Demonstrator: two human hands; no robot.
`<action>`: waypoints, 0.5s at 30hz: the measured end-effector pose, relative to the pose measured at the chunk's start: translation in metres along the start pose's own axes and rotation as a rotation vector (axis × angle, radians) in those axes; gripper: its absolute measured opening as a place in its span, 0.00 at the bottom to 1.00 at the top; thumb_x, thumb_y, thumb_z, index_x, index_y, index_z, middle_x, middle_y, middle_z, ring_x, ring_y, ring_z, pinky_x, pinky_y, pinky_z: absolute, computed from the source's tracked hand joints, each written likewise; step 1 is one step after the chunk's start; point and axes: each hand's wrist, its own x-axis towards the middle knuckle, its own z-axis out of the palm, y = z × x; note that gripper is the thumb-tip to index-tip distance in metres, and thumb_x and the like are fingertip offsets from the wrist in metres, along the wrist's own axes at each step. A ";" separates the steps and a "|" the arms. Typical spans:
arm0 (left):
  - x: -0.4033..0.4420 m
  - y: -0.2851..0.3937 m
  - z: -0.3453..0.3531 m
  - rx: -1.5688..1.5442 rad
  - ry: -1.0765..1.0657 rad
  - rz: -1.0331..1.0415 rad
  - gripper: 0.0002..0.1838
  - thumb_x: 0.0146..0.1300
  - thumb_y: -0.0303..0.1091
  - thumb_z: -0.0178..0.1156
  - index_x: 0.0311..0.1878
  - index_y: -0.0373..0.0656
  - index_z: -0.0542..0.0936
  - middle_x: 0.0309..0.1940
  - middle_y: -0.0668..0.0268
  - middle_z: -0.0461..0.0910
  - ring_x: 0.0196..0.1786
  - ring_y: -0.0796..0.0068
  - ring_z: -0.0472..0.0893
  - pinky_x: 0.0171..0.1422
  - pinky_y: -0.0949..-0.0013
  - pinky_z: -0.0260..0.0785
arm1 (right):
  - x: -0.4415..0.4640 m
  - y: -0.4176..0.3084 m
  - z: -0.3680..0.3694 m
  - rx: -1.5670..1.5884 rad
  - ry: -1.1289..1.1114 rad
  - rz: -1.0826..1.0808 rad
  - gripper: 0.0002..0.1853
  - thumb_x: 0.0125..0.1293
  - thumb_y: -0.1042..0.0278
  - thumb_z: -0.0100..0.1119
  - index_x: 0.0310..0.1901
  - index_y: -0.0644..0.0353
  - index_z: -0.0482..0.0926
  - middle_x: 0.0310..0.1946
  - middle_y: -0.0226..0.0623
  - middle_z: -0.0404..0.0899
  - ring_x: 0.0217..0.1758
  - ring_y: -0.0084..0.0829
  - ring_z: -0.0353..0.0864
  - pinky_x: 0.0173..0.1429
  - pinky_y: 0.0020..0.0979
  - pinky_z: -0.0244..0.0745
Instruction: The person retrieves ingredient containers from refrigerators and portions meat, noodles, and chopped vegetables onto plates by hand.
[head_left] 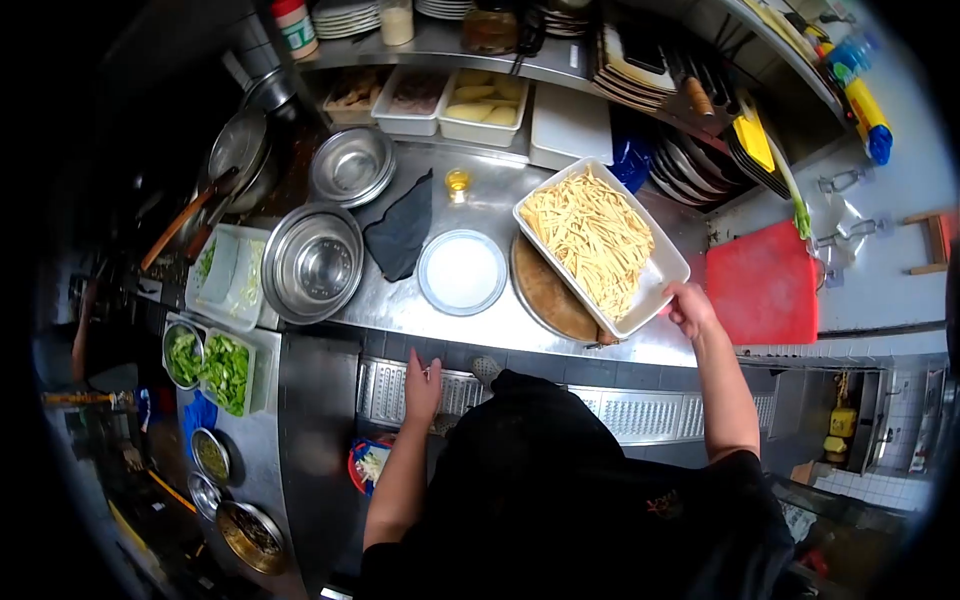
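Left hand (423, 388) loosely spread, right hand (690, 309) curled, gripping

No text legible; jar label (299, 37), beyond the left hand (423, 388), too small to read; orange mark (662, 501) on shirt (570, 455), behind the right hand (688, 309), likewise unreadable.

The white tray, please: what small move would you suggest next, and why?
Perhaps bring the left hand over to steady the white tray, since only the right hand is on it, at one corner, while the left looks empty.

The white tray (666, 270) partly hides the wooden board (547, 288), and the shirt print (663, 502) is illegibly small.
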 end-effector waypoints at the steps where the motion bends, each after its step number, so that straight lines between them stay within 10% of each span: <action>1: 0.015 0.003 0.009 -0.052 0.020 -0.010 0.41 0.73 0.50 0.58 0.76 0.28 0.58 0.62 0.39 0.74 0.61 0.46 0.78 0.68 0.57 0.68 | 0.011 -0.005 -0.006 -0.025 0.000 0.017 0.07 0.61 0.71 0.57 0.35 0.67 0.78 0.21 0.33 0.72 0.13 0.21 0.63 0.14 0.24 0.50; 6: 0.074 0.028 0.029 -0.567 0.104 -0.400 0.39 0.72 0.47 0.57 0.74 0.27 0.60 0.50 0.46 0.79 0.48 0.64 0.81 0.48 0.62 0.77 | 0.074 0.001 -0.045 -0.185 -0.021 0.040 0.13 0.63 0.66 0.61 0.41 0.71 0.80 0.24 0.42 0.81 0.15 0.32 0.73 0.19 0.32 0.66; 9: 0.076 0.028 0.028 -0.339 0.083 -0.357 0.37 0.72 0.47 0.56 0.72 0.26 0.63 0.43 0.53 0.81 0.37 0.68 0.82 0.38 0.68 0.77 | 0.044 -0.041 -0.034 -0.985 0.211 -0.105 0.22 0.64 0.62 0.65 0.51 0.75 0.80 0.39 0.55 0.86 0.34 0.49 0.86 0.42 0.40 0.82; 12: 0.071 0.048 0.032 -0.422 0.081 -0.341 0.33 0.74 0.44 0.55 0.71 0.27 0.64 0.37 0.58 0.81 0.35 0.68 0.83 0.38 0.71 0.78 | 0.032 -0.055 -0.006 -1.008 0.690 -1.076 0.31 0.63 0.56 0.67 0.59 0.76 0.76 0.55 0.62 0.80 0.58 0.55 0.82 0.64 0.43 0.75; 15: 0.069 0.073 0.041 -0.717 0.015 -0.385 0.25 0.77 0.35 0.53 0.69 0.29 0.64 0.40 0.57 0.80 0.42 0.66 0.85 0.46 0.66 0.82 | 0.033 -0.078 0.048 -0.876 0.227 -0.964 0.36 0.63 0.52 0.68 0.64 0.74 0.73 0.64 0.63 0.73 0.70 0.54 0.73 0.73 0.42 0.69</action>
